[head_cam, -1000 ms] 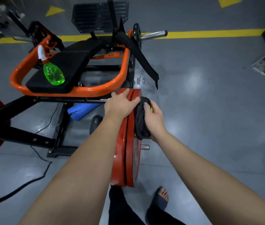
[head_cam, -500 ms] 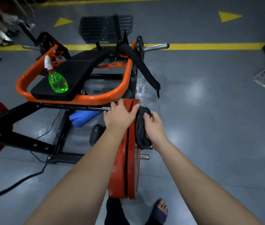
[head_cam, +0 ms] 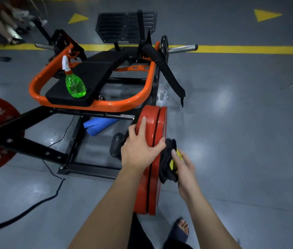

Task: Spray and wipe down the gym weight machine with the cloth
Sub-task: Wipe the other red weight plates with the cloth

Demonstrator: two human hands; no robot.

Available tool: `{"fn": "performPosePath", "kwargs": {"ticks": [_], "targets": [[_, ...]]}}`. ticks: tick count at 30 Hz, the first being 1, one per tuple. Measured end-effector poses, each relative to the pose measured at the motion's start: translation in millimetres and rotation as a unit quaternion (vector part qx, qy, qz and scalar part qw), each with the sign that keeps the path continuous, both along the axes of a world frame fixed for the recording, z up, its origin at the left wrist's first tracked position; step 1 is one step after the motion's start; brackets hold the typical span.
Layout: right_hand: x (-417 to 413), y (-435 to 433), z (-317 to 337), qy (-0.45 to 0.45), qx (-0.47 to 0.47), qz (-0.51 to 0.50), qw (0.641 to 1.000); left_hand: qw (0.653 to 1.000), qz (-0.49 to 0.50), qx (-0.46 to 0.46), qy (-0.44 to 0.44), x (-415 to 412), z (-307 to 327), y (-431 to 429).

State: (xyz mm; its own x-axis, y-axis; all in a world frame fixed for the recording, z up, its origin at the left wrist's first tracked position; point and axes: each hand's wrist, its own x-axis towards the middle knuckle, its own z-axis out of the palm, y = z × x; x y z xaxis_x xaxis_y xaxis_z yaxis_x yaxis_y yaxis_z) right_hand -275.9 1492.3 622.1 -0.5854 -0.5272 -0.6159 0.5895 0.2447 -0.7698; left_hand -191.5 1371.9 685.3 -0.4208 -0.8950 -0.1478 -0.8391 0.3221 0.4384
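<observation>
Gripping the red weight plates [head_cam: 152, 119] at their top rim, left hand [head_cam: 138, 151] has its thumb on the inner face & fingers laid across both edges, grasping them. Right hand [head_cam: 185, 168] has fingers clenched round the black cloth [head_cam: 167, 164], w/ a yellow patch showing, holding it vs. the outer plate's face just beside the left hand. Green spray bottle [head_cam: 74, 85] sits on the machine's black seat pad [head_cam: 95, 76], inside the orange frame [head_cam: 106, 105], well apart from both hands.

A yellow line [head_cam: 250, 49] crosses the glossy grey floor [head_cam: 241, 141], with yellow triangles [head_cam: 266, 14] beyond. A black cable [head_cam: 57, 194] trails nearby.
</observation>
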Motion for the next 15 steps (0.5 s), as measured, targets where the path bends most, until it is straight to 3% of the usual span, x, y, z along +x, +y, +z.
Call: {"fn": "performPosePath", "kwargs": {"ticks": [3,5,10,13,15], "targets": [[-8,-12,13,0.056,-0.059,-0.004,0.997,1.000,-0.008,0.003,-0.009,-4,-1,-3],[-2,-16,6,0.078,-0.018,0.008,0.997,1.000,-0.009,0.003,-0.024,-6,1,-6],[30,18,-22,-0.045,0.084,0.000,0.995,0.998,-0.014,0.013,-0.057,-14,6,-11],[24,16,-12,-0.088,0.045,0.000,0.995,0.998,-0.012,0.012,-0.059,-17,4,-13],[7,2,3,-0.044,-0.011,0.003,0.999,0.998,-0.010,0.013,-0.060,-19,3,-15]]}}
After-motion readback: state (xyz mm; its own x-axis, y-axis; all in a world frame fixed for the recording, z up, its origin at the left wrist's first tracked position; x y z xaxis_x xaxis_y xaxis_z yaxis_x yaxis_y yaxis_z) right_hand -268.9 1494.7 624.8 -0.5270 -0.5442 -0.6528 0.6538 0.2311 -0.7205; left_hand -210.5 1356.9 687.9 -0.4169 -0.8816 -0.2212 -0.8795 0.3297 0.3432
